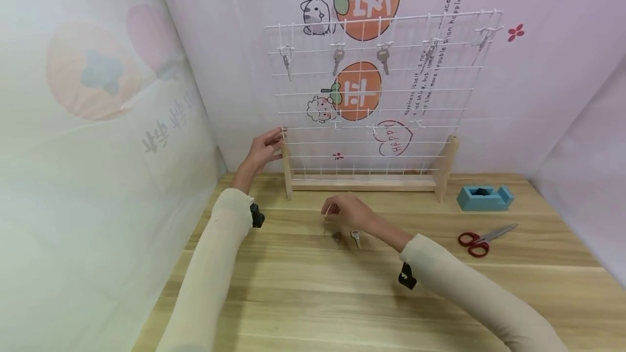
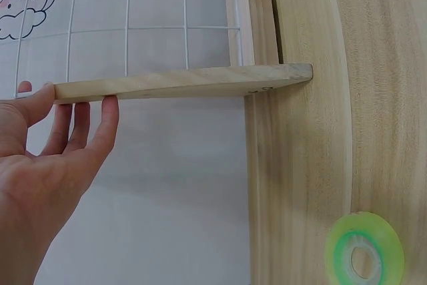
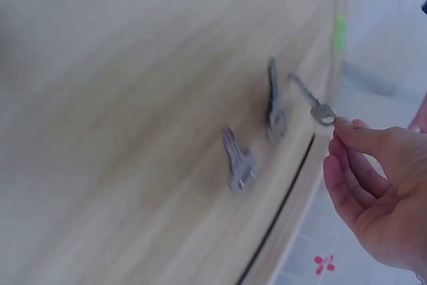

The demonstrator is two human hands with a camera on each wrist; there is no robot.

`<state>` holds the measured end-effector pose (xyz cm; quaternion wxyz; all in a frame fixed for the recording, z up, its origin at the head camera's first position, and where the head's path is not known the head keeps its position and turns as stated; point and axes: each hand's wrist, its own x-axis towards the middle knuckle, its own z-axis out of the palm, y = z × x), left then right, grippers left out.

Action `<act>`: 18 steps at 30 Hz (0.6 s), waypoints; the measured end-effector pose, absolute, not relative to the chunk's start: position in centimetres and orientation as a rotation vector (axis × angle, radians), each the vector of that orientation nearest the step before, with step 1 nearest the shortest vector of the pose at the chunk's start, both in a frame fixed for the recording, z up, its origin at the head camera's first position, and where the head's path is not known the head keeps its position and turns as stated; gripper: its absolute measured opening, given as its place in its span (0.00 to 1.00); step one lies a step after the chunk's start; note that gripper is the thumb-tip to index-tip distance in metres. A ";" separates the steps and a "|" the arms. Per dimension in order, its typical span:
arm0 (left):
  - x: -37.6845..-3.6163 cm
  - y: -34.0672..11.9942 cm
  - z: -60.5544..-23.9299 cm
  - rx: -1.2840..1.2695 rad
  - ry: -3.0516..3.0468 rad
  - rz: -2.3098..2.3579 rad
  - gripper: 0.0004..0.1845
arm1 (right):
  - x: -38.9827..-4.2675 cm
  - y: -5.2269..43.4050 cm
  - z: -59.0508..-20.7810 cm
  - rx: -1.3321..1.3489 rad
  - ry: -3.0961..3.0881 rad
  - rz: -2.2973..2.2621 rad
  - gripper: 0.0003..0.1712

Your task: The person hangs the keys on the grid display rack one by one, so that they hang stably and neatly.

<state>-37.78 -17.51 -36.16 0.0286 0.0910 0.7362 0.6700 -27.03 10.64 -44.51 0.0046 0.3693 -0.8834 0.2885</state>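
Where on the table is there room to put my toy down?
Most of the table near you, between the two sleeves, is bare. So is the strip between the tape dispenser and the scissors. It is crowded by the right hand, which pinches one key above two loose keys, and at the rack the left hand steadies.

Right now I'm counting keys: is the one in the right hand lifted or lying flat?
Lifted: the key hangs pinched in the right hand, above the table.

The left hand (image 1: 264, 150) reaches forward toward the tabletop's far edge, arm extended, fingers straight and relaxed. The right hand (image 1: 348, 212) hovers mid-tabletop, fingertips (image 3: 347, 125) pinched together, forearm angling in from the right.
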 end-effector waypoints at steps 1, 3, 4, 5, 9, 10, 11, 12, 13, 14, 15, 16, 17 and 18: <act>-37.7 -17.5 -36.1 0.279 2.275 2.064 0.27 | -27.3 10.8 -44.2 1.158 -2.749 0.913 0.05; -37.7 -17.5 -36.1 0.273 2.274 2.062 0.27 | -27.8 11.2 -43.6 1.170 -2.703 0.923 0.05; -37.7 -17.4 -36.0 0.269 2.273 2.062 0.27 | -28.0 11.4 -43.3 1.171 -2.683 0.927 0.05; -37.7 -17.4 -36.0 0.265 2.270 2.064 0.27 | -28.2 11.6 -43.0 1.178 -2.656 0.932 0.06; -37.7 -17.5 -36.1 0.262 2.257 2.075 0.27 | -28.9 12.3 -41.4 1.155 -2.589 0.932 0.07; -37.6 -17.5 -36.1 0.265 2.255 2.076 0.27 | -29.0 12.4 -41.0 1.147 -2.579 0.933 0.07; -37.6 -17.5 -36.1 0.268 2.251 2.079 0.27 | -29.1 12.5 -40.6 1.132 -2.575 0.942 0.07; -37.6 -17.5 -36.1 0.271 2.248 2.081 0.27 | -29.3 12.7 -40.2 1.118 -2.576 0.952 0.06; -37.6 -17.6 -36.1 0.276 2.245 2.083 0.26 | -29.4 12.8 -39.7 1.102 -2.580 0.969 0.06; -37.6 -17.6 -36.1 0.282 2.244 2.083 0.26 | -29.5 13.0 -39.2 1.089 -2.586 0.987 0.06; -37.6 -17.6 -36.1 0.288 2.242 2.083 0.26 | -29.6 13.1 -38.8 1.076 -2.594 1.008 0.07; -37.6 -17.6 -36.0 0.293 2.242 2.083 0.26 | -29.6 13.3 -38.3 1.071 -2.594 1.031 0.07; -37.5 -17.5 -36.0 0.299 2.242 2.083 0.26 | -29.7 13.4 -37.8 1.065 -2.595 1.053 0.07; -37.5 -17.5 -36.0 0.304 2.243 2.081 0.26 | -29.8 13.5 -37.4 1.061 -2.593 1.071 0.07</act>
